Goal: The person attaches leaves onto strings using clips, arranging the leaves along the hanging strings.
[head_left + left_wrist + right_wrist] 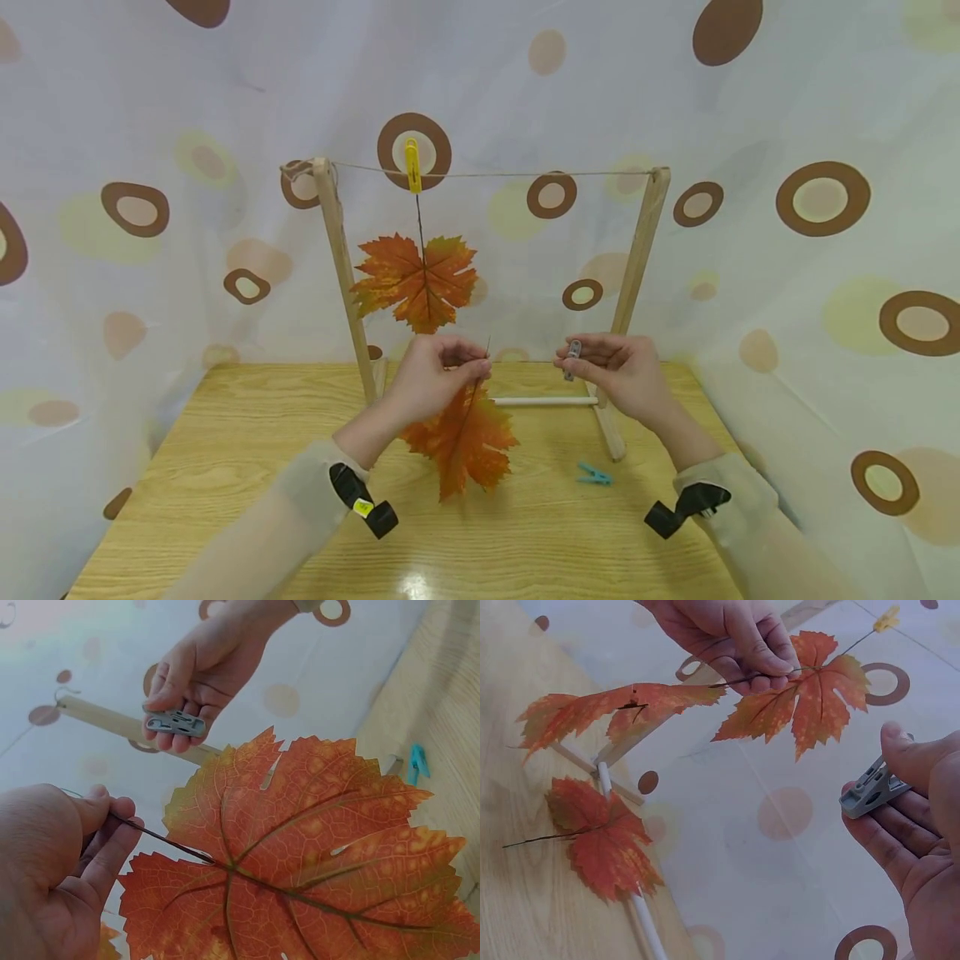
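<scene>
My left hand (442,375) pinches the thin dark stem of an orange-red maple leaf (300,840) between thumb and fingers, and the blade hangs below the hand. Across from it, my right hand (626,375) holds a grey clothespin (871,789) between thumb and fingers. Both hands are below a string (510,174) stretched between two wooden posts. On that string, a yellow clothespin (413,167) grips the stem of another orange leaf (420,287), which hangs near the left post. A further leaf (604,836) lies on the table by the white rod, as the right wrist view shows.
The wooden frame's left post (345,275) and right post (637,258) stand on the wood-grain table (247,467), joined low down by a white rod (543,402). A teal clothespin (595,475) lies near the right foot. A spotted curtain (787,317) surrounds the table.
</scene>
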Demonstrator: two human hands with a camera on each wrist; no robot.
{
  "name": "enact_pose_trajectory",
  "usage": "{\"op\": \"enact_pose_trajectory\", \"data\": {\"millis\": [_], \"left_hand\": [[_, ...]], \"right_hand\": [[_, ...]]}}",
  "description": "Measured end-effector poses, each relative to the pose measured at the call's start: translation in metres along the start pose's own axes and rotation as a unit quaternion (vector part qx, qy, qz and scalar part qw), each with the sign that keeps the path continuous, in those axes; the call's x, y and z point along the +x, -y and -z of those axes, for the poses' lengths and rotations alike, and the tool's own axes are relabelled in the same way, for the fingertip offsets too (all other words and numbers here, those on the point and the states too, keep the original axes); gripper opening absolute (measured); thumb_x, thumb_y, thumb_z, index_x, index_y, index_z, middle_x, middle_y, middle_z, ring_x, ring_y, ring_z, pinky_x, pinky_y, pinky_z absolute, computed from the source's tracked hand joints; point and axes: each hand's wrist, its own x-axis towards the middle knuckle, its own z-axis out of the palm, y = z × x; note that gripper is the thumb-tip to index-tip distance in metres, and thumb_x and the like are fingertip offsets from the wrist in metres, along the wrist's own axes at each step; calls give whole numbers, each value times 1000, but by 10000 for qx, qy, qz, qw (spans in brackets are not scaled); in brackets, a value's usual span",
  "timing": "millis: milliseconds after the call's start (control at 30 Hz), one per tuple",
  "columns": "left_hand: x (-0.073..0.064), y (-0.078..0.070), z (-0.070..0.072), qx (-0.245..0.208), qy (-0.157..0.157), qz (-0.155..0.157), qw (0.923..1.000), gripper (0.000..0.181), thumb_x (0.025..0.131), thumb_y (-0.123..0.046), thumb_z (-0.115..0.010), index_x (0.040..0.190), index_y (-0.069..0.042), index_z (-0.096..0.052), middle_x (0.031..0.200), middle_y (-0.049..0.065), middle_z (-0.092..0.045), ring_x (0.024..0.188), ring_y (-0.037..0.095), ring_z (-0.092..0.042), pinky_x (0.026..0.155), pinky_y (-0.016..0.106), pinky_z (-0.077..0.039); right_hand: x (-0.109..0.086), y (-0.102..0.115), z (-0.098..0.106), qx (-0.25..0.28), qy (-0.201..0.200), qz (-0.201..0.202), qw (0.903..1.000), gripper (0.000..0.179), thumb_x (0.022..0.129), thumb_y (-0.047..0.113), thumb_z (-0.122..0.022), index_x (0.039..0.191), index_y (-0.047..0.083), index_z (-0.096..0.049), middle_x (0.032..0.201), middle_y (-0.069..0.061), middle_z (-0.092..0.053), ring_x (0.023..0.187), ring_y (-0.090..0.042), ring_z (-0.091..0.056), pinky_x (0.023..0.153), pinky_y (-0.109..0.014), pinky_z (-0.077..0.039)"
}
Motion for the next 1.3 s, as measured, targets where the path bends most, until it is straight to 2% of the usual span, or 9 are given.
{"op": "enact_pose_trajectory", "data": {"millis": [233, 467, 633, 867, 1100, 1200, 1300], "left_hand": [[17, -16, 0, -232, -175, -69, 9996, 11, 101, -9, -75, 106, -1, -79, 91, 3, -79, 85, 20, -76, 78, 34, -64], [30, -34, 0, -338, -349, -41, 9988, 12, 101, -10, -75, 106, 0, -79, 90, 4, -78, 85, 25, -76, 79, 34, -64], [40, -45, 2, -531, -479, -141, 9973, 11, 100, -8, -76, 104, 1, -79, 90, 7, -78, 83, 23, -76, 80, 34, -64], [51, -56, 5, -571, -511, -301, 9966, 11, 100, -7, -76, 104, 2, -79, 89, 9, -78, 82, 24, -75, 80, 35, -64], [62, -65, 5, -598, -517, -275, 9965, 10, 99, -8, -76, 104, -1, -79, 89, 9, -78, 83, 24, -75, 80, 35, -64], [68, -68, 5, -577, -510, -300, 9966, 10, 99, -8, -76, 104, 0, -79, 90, 9, -78, 83, 24, -75, 80, 35, -64], [73, -71, 4, -570, -551, -317, 9963, 10, 100, -8, -76, 104, 0, -79, 90, 9, -78, 83, 23, -75, 80, 34, -64]], "right_hand": [[13, 15, 2, 208, 2, 109, 9997, 27, 98, -10, -70, 124, -15, -69, 110, -27, -75, 97, -24, -79, 87, -38, -62], [23, 31, 4, 9, -67, 70, 10000, 26, 102, -5, -67, 127, -11, -70, 113, -28, -74, 100, -30, -78, 92, -37, -60], [34, 48, 6, -4, -117, 69, 9999, 24, 101, -5, -68, 124, -12, -70, 112, -31, -73, 100, -27, -78, 93, -34, -60], [49, 69, 10, -269, -130, 147, 9994, 24, 101, -2, -70, 124, -7, -72, 111, -23, -77, 99, -23, -78, 91, -30, -60], [63, 90, 12, -125, -209, 452, 9987, 23, 99, -5, -71, 122, -8, -74, 108, -23, -77, 98, -24, -78, 85, -34, -63], [69, 98, 13, -101, -315, 464, 9984, 23, 99, -3, -73, 121, -6, -75, 107, -21, -78, 97, -24, -78, 85, -32, -63], [75, 105, 13, 171, -406, 475, 9979, 22, 98, -2, -74, 120, -6, -76, 107, -21, -78, 97, -25, -79, 87, -32, -62]]}}
